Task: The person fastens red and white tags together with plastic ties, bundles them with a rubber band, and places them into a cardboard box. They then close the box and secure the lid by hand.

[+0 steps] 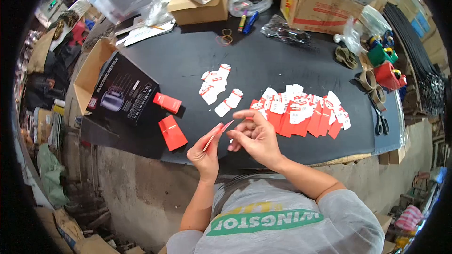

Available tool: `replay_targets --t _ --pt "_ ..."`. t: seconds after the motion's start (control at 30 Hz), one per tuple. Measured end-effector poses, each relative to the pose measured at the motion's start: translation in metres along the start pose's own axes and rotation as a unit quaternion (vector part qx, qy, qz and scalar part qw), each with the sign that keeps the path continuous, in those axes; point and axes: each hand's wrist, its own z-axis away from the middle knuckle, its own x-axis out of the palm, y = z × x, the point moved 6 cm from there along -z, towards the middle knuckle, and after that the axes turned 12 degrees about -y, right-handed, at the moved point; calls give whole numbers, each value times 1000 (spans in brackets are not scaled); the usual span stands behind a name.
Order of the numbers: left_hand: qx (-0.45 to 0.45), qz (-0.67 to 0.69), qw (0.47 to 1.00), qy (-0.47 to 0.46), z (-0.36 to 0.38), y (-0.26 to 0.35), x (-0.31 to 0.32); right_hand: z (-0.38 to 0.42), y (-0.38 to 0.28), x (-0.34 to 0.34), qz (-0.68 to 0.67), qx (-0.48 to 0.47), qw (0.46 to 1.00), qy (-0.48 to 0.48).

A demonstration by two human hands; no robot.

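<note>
Near the front edge of the black table, my left hand (205, 155) pinches a thin red card (218, 134), held up on edge. Just right of it, my right hand (254, 137) is raised with its fingers apart and curved. White and red tags (214, 84) lie in a small pile beyond my hands, with a few more tags (229, 103) closer in. To the right spreads a long overlapping row of red cards with white tags (301, 113). Two stacks of red cards (173, 133) (167, 103) lie to the left.
An open black kettle box (123, 89) stands at the left. Cardboard boxes (325, 7) (200, 8) and plastic bags line the back. Markers (251, 22) lie near them. Tape rolls (367, 80), red and green tape dispensers (390, 75) and black scissors (380, 121) are at the right.
</note>
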Motion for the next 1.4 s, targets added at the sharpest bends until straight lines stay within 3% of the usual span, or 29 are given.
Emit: replay_targets --t 0.13,0.27,0.33,0.4,0.43,0.47,0.53,0.67,0.83,0.9,1.0,1.07,1.13,1.2,1.23,1.27,1.33,1.4 --pt "43 -17 997 -55 0 2 8 -5 -3 -5 -26 -18 997 -71" --pt "103 -63 989 -81 -5 5 14 -1 -14 -15 -33 57 990 -124" --pt "130 -130 975 -123 -6 16 26 2 -17 -29 -41 67 991 -108" --pt "115 -108 977 -147 -4 14 38 5 -27 -48 49 121 990 -54" --pt "50 -59 988 -137 0 3 44 4 -38 -56 93 126 987 -25" --pt "49 -58 988 -136 1 4 52 1 -47 -66 136 130 982 5" --pt "-176 46 972 -151 4 -17 68 -12 -64 -88 292 60 952 62" --pt "-237 211 929 -189 14 -44 96 -48 -71 -127 401 95 910 39" --pt "-270 226 916 -193 24 -54 97 -83 -45 -162 397 184 899 3" --pt "-333 276 886 -166 29 -49 87 -95 -33 -175 416 205 886 9" --pt "-337 337 865 -158 27 -37 70 -106 -28 -180 471 239 849 29" --pt "-339 354 857 -159 27 -35 60 -111 -53 -163 663 34 735 138" --pt "-316 388 849 -171 25 -33 55 -123 -46 -158 639 71 755 130" --pt "-313 384 851 -172 25 -37 52 -138 -36 -145 633 44 771 48" --pt "-312 379 853 -174 25 -38 50 -147 -28 -135 563 23 826 -3" --pt "-309 380 855 -171 24 -39 50 -153 -26 -132 564 21 825 -6" --pt "-327 390 843 -176 27 -39 54 -163 -5 -122 482 132 865 -49" --pt "-324 392 844 -172 28 -40 55 -180 8 -118 489 98 865 -59"
